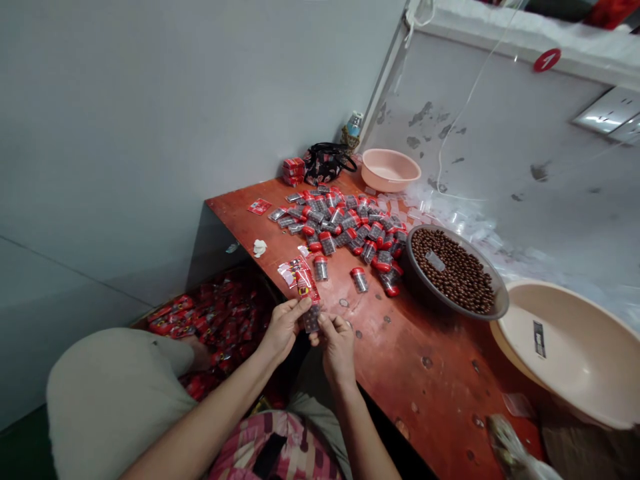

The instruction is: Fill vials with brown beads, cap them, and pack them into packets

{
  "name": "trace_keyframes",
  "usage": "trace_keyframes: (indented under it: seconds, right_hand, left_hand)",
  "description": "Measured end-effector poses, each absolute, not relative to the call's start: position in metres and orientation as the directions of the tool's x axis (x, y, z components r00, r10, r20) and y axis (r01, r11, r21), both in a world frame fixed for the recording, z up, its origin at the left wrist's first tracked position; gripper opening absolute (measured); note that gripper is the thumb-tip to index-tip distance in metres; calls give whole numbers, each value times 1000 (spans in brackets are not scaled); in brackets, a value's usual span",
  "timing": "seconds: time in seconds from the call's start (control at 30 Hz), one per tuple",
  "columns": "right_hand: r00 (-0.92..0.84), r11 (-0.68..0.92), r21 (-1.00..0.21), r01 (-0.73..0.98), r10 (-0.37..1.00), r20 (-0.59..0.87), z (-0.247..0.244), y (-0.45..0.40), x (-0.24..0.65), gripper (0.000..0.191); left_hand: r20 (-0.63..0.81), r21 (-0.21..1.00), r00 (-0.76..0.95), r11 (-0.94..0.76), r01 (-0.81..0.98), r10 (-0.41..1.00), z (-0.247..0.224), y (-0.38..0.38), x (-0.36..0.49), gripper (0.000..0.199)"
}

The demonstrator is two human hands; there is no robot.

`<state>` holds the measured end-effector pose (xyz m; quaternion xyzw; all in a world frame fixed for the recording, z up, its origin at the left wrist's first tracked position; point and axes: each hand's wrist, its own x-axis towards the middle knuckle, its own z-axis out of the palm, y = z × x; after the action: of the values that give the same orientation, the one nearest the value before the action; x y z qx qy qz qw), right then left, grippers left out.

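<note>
Over the table's near edge, I hold a small clear plastic container of dark brown balls [311, 320] between both hands. My left hand [285, 327] is closed, thumb and fingers pinching its upper left side. Closed too, my right hand [337, 340] grips its lower right side. A red printed wrapper [307, 285] meets the container's top; whether it is around it or only against it, I cannot tell. More red printed wrappers [289, 272] lie just beyond. Two red-capped containers stand or lie nearby, one upright [321, 268] and one tilted [359, 280].
A heap of red-capped containers [345, 223] covers the table's far part. To its right are a grey basin [500, 308] of brown balls and a large beige basin [600, 373]. A pink basin [391, 170] and black bag [325, 163] stand behind. Red packets [215, 320] fill the space below left.
</note>
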<state>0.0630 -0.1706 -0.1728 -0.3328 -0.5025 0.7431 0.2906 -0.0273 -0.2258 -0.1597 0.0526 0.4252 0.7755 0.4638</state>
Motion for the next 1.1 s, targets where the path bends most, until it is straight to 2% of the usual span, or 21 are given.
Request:
trace_keyframes:
  seconds: [0.2, 0.37, 0.47, 0.57, 0.7, 0.87, 0.97, 1.1]
  right_hand:
    - [-522, -16, -1000, 24, 852, -26, -169, -170, 68, 20]
    - [-525, 241, -966, 99, 837, 155, -174, -169, 70, 18]
    - [-548, 301, -950, 78, 810, 212, -181, -172, 70, 18]
    - [-577, 215, -976, 34, 802, 156, -184, -175, 71, 24]
    - [-607, -63, -998, -25, 794, -35, -181, -177, 71, 24]
    - [-610, -416, -899, -138, 750, -254, -177, -176, 67, 20]
    - [-620, -465, -869, -167, 735, -274, -179, -175, 65, 19]
    - [-613, -403, -902, -158, 756, -230, -179, -174, 66, 18]
  left_hand:
    - [-365, 742, -610, -176, -647, 703, -162, -227, -31, 20]
    - [-434, 656, -608, -230, -719, 664, -163, -225, -26, 23]
    - [-434, 633, -614, -262, -728, 659, -163, -224, -25, 22]
    - [-392, 640, -644, -308, -704, 657, -163, -223, -26, 20]
    - [-395, 638, -633, -296, -711, 666, -162, -223, -26, 20]
    - [-359, 658, -554, -217, -721, 751, -161, -230, -31, 21]
    - [-322, 643, -538, -237, -728, 779, -163, -233, -37, 21]
    - [-318, 637, -543, -249, -730, 777, -165, -231, -39, 20]
